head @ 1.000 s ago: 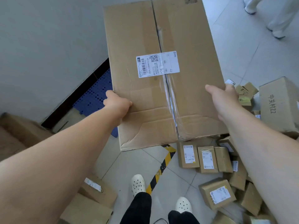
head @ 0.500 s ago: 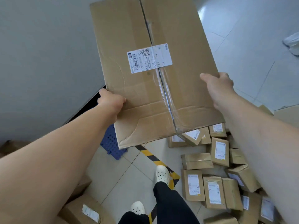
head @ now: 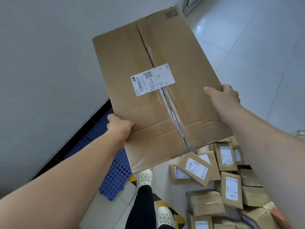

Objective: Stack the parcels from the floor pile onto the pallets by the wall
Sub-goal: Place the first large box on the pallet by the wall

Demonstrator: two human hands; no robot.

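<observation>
The large cardboard box (head: 156,90) hangs in mid-air at the centre of the frame. It is tilted, with its far end up by the wall (head: 49,63), over the blue pallet (head: 115,176) at lower left. The left hand (head: 119,128) clamps the box's lower-left edge with the thumb on top and the fingers hidden beneath. The right hand (head: 224,98) grasps the right edge, its thumb laid across the top face. Both grips sit only on the edges, and the near corner looks creased and soft, so I'd worry about the cardboard buckling and the box sliding free. It also hides much of the pallet. With the floor pile (head: 227,179) close by the white shoe (head: 145,177), a blind step could catch.
</observation>
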